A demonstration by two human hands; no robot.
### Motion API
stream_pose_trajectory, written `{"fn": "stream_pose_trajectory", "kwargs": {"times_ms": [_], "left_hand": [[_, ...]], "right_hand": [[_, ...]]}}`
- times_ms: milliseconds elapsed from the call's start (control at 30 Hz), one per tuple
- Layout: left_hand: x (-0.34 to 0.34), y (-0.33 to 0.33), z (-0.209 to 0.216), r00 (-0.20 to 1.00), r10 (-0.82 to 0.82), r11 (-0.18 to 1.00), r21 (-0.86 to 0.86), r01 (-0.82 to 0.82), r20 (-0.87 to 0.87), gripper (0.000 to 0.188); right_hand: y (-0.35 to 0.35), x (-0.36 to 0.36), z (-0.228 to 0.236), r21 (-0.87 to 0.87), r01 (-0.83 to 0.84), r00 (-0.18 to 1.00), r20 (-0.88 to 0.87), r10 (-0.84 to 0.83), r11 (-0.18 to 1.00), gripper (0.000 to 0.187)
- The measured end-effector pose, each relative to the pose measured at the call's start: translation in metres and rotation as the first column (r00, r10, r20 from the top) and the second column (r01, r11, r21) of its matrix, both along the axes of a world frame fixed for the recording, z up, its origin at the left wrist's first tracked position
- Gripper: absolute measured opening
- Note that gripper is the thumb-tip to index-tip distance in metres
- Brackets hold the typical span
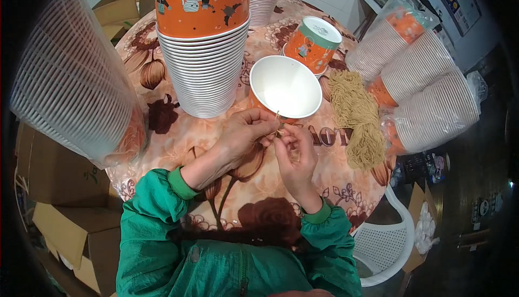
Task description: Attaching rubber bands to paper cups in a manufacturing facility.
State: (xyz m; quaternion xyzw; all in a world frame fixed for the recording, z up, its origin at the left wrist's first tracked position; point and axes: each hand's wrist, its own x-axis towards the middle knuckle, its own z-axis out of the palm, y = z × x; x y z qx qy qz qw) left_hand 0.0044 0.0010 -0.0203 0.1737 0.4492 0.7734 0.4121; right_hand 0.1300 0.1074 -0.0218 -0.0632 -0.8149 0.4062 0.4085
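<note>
Close together in front of an orange paper tub (285, 83), both my hands pinch at one spot. Between their fingertips a short bit of thin tan cord (278, 115) shows; the fingers cover the rest. My left hand (243, 134) is closed with thumb and forefinger on the cord, next to the tub's near rim. From the right, my right hand (296, 153) pinches just below that spot, its fingers curled. The tub is tilted toward me, its white inside bare to view. A bundle of tan cords (357, 116) lies to the right of my hands.
A tall stack of orange tubs (203, 75) stands left of the single tub. Bagged stacks (75, 80) rise at far left, and more bagged tubs (432, 110) lie at right. Behind is an upside-down tub (313, 45). A white chair (384, 243) and cardboard boxes (81, 232) flank the table.
</note>
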Motion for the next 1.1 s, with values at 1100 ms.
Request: {"fn": "stream_pose_trajectory", "kwargs": {"times_ms": [1100], "left_hand": [[-0.003,0.003,-0.007,0.972,0.07,0.996,-0.041,-0.082,-0.226,0.01]], "right_hand": [[0.014,0.0,-0.01,-0.748,-0.188,0.948,0.03,0.316,0.636,0.011]]}}
